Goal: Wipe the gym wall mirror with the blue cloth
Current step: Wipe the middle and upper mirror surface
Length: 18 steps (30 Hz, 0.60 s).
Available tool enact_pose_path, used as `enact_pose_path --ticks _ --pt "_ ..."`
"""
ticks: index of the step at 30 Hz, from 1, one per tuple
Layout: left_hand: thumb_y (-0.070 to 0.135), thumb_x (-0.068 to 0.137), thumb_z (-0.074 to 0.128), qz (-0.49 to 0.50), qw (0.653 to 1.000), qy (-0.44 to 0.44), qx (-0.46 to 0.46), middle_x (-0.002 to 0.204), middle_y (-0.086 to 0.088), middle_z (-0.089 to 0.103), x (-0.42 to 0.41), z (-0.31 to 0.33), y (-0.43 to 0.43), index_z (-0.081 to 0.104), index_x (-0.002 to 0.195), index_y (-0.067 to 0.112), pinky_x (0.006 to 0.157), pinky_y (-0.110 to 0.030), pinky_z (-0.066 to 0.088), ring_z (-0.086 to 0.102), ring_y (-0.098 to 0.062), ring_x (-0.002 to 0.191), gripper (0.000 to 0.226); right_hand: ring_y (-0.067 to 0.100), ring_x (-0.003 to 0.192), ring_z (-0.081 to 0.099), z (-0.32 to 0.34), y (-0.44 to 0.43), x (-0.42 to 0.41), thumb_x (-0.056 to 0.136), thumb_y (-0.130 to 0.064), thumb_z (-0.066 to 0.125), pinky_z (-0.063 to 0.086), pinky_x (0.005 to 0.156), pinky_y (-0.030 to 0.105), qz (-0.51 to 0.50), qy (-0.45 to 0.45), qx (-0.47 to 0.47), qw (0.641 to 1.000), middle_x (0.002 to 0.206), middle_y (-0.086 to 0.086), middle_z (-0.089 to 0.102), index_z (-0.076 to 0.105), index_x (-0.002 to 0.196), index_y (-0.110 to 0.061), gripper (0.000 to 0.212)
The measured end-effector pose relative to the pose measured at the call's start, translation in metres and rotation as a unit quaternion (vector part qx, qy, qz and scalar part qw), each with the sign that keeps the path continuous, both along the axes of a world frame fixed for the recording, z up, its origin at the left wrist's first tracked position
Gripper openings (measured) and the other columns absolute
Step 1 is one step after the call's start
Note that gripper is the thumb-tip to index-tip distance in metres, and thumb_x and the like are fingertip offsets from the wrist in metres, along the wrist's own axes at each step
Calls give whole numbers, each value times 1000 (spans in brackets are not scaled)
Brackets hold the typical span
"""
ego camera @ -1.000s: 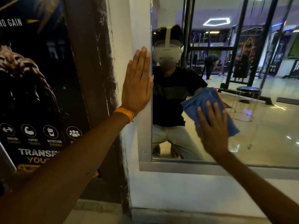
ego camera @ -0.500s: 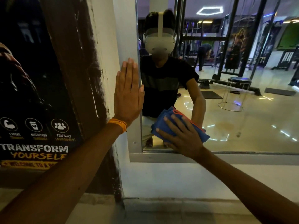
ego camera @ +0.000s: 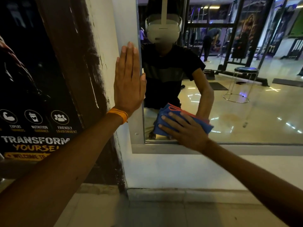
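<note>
Nearest, two bare forearms reach up from the bottom edge of the view, both cut off there. The left hand (ego camera: 129,82) lies flat and upright, fingers straight and close together, its palm against the pale mirror frame (ego camera: 137,125) on the mirror's left side, with the thumb reaching over onto the glass. An orange thread band (ego camera: 118,114) circles that wrist.

The right hand (ego camera: 185,130) is lower and to the right, well apart from the left. Its fingers are straight and fanned out, pressing the blue cloth (ego camera: 164,112) flat against the mirror (ego camera: 246,112). The cloth sits in the mirror's lower left corner, just above the bottom rail of the frame and near the side rail.

The cloth is folded into several layers, blue with a thin orange-red hem along its upper edge. It juts out past the fingertips on the left and past the hand on the right. Its middle and lower edge are covered by the hand. Where the cloth ends and its reflection begins is hard to make out.

To the left a dark poster (ego camera: 32,95) reading "TRANSFORM YOURSELF" runs off the view. The mirror is cut off at the top and right. In the glass a crouching person in a black shirt wears a white headset, with a round stool (ego camera: 244,82) and gym frames on a glossy floor behind.
</note>
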<state>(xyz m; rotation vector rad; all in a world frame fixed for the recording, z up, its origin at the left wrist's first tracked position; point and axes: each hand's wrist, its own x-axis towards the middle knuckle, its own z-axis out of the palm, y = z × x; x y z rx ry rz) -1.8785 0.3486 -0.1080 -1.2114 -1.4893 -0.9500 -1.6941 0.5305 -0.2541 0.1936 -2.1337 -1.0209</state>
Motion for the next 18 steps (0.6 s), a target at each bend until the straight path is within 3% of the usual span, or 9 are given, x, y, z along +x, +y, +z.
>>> enact_pose_path --ticks 1,3,6,9,11,14,18 --pt "7 102 50 -1 1000 2 -1 161 -35 25 0 -1 0 25 153 -15 127 -57 17 20 -50 151 61 32 158 3 21 5 3 101 -19 58 8 128 52 14 3 -2 1000 169 9 19 19 163 -21 73" --pt "5 101 52 1 1000 0 2 160 -36 26 1 -1 1 26 152 -15 127 -56 16 21 -50 151 61 32 157 8 62 11 6 103 -14 55 16 125 54 24 93 -46 994 164 12 27 27 160 -19 63" --pt "4 101 54 3 1000 3 8 159 -37 28 0 -1 2 28 151 -16 126 -56 17 22 -50 150 60 29 158 6 48 -4 2 104 -18 57 10 128 51 18 176 -146 973 164 11 27 31 158 -19 59" --pt "3 100 53 3 1000 2 11 159 -37 28 1 1 0 28 151 -16 126 -57 17 23 -51 150 60 31 157 15 -15 -8 6 102 -11 56 9 128 48 20 3 -47 999 169 8 18 23 162 -19 69" --pt "2 100 52 0 1000 1 16 158 -37 29 1 -1 1 28 151 -16 125 -57 16 23 -51 149 60 31 155 19 -7 11 21 103 -6 47 10 128 47 38 -82 34 995 169 9 16 20 163 -17 67" --pt "2 100 51 4 1000 -2 13 158 -37 29 0 -6 1 29 151 -16 125 -56 16 24 -51 149 58 32 156 19 27 41 46 106 -2 37 13 127 49 52 -112 75 989 170 10 18 19 164 -15 61" --pt "1 98 51 9 1000 7 9 157 -37 31 0 -12 3 30 150 -16 125 -56 17 26 -52 148 58 32 157 14 36 26 33 99 -4 43 14 127 50 41 -122 84 988 170 11 15 14 164 -14 71"
